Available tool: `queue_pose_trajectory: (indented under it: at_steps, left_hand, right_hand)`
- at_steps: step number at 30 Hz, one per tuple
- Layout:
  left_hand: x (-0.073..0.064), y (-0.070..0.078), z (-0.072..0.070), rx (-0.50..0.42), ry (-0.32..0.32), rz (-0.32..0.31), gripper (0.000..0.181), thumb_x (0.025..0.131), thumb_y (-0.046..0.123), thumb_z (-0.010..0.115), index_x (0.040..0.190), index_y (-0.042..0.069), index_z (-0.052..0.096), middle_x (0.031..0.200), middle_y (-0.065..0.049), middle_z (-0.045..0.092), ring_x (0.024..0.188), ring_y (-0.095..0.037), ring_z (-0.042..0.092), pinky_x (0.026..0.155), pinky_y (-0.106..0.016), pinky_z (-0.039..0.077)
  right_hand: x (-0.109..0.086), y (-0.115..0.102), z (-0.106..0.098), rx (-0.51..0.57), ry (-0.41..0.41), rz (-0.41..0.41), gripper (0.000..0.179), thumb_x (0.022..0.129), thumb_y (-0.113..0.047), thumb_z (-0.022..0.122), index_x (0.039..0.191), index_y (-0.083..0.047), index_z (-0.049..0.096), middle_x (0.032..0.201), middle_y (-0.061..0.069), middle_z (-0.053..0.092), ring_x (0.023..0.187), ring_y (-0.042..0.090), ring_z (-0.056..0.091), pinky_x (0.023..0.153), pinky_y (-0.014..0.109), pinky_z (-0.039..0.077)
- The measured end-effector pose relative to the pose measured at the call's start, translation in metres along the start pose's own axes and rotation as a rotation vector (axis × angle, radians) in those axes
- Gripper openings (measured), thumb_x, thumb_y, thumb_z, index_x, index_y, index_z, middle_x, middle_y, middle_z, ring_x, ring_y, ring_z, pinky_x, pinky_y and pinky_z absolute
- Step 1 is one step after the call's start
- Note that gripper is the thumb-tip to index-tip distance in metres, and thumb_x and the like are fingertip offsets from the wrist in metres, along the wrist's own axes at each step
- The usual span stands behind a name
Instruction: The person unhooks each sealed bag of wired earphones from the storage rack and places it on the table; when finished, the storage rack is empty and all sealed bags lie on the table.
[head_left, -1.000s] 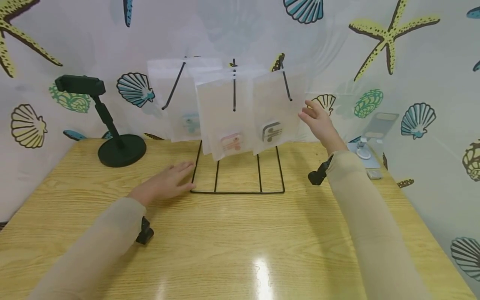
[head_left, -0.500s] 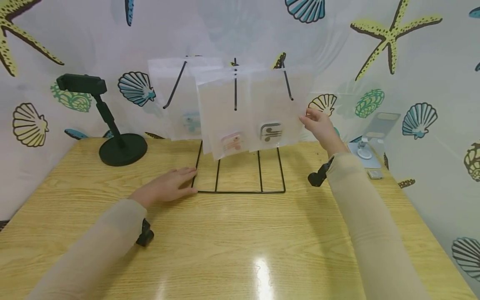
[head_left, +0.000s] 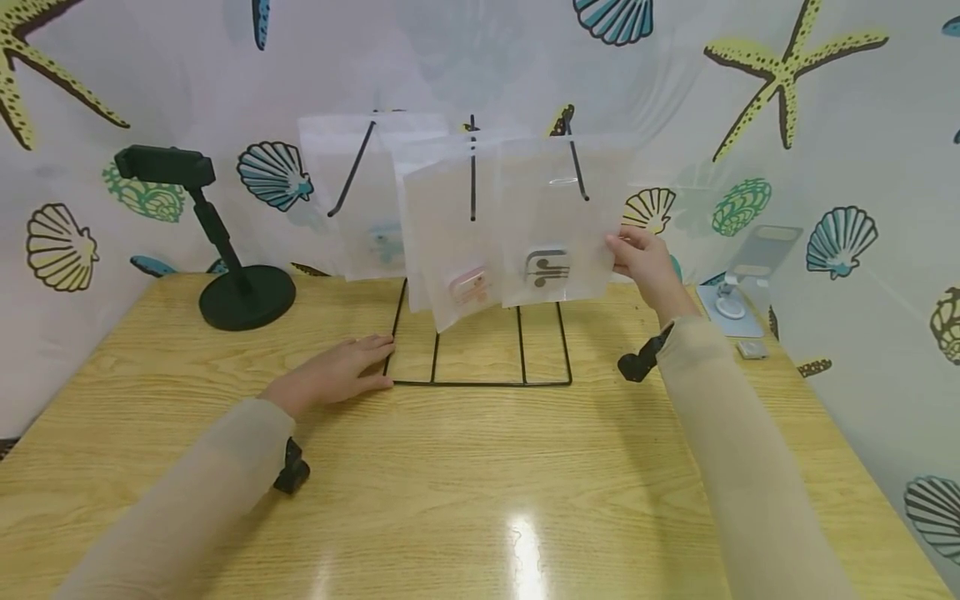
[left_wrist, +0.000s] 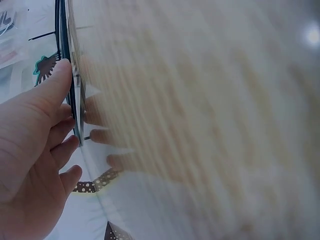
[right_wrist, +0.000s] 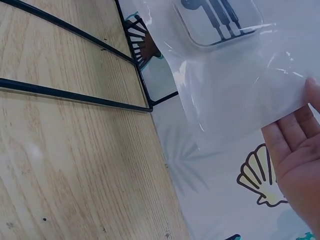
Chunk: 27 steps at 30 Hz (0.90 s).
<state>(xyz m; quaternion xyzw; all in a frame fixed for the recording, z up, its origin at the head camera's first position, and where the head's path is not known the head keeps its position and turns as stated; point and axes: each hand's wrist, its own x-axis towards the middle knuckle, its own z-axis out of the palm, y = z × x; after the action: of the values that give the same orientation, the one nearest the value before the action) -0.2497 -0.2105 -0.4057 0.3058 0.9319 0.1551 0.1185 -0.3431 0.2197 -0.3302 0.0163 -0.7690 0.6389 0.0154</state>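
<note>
Wood-grain bench (head_left: 450, 483), shell-print backdrop (head_left: 487, 50)
Black stand (head_left: 247, 300) left of wire rack (head_left: 480, 384); right fingers (head_left: 622, 247) pinching earphone bag (head_left: 528, 208); left fingers (head_left: 373, 343) extended.

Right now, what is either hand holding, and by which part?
The right hand pinches the translucent plastic bag of dark earphones by its right edge. The left hand merely touches the left side of the black wire rack.

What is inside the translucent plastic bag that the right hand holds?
The translucent plastic bag, held by the right hand, contains a clear, rounded-square case with dark earphone-shaped items visible through it. Whatever is directly behind those items is covered.
</note>
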Motion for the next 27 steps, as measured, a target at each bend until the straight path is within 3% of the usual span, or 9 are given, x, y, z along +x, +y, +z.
queue_pose_trajectory:
  at_steps: [7, 14, 18, 27]
  left_hand:
    - [0.001, 0.000, 0.000, -0.009, -0.002, 0.000, 0.065, 0.094, 0.032, 0.053, 0.141, -0.007, 0.029, 0.145, -0.024, 0.024, 0.134, -0.039, 0.018, 0.106, -0.054, 0.013]
    - [0.001, 0.002, -0.001, -0.001, -0.006, 0.003, 0.065, 0.094, 0.032, 0.054, 0.140, -0.009, 0.030, 0.145, -0.025, 0.024, 0.133, -0.040, 0.019, 0.106, -0.054, 0.014]
    - [0.001, 0.003, -0.001, -0.004, -0.006, 0.000, 0.065, 0.094, 0.032, 0.054, 0.140, -0.008, 0.029, 0.145, -0.025, 0.024, 0.133, -0.039, 0.019, 0.107, -0.053, 0.013]
    - [0.002, 0.002, 0.000, -0.005, -0.007, -0.006, 0.064, 0.094, 0.029, 0.055, 0.140, -0.009, 0.030, 0.145, -0.025, 0.024, 0.133, -0.039, 0.019, 0.107, -0.053, 0.013]
  right_hand:
    - [-0.004, 0.002, 0.002, 0.051, 0.059, -0.025, 0.026, 0.092, -0.024, 0.059, 0.110, -0.005, 0.059, 0.101, 0.005, 0.057, 0.082, 0.015, 0.058, 0.076, 0.028, 0.049]
    - [-0.012, 0.006, 0.004, 0.195, 0.104, -0.077, 0.006, 0.090, -0.018, 0.061, 0.091, -0.014, 0.065, 0.080, -0.001, 0.054, 0.065, 0.011, 0.043, 0.059, 0.024, 0.039]
    - [-0.017, 0.007, 0.003, 0.230, 0.119, -0.102, 0.004, 0.091, -0.015, 0.061, 0.089, -0.015, 0.064, 0.082, -0.002, 0.054, 0.065, 0.011, 0.040, 0.056, 0.022, 0.035]
    - [-0.031, 0.005, 0.001, 0.197, 0.144, -0.111, 0.005, 0.091, -0.016, 0.060, 0.089, -0.013, 0.063, 0.085, -0.001, 0.052, 0.064, 0.009, 0.041, 0.053, 0.019, 0.035]
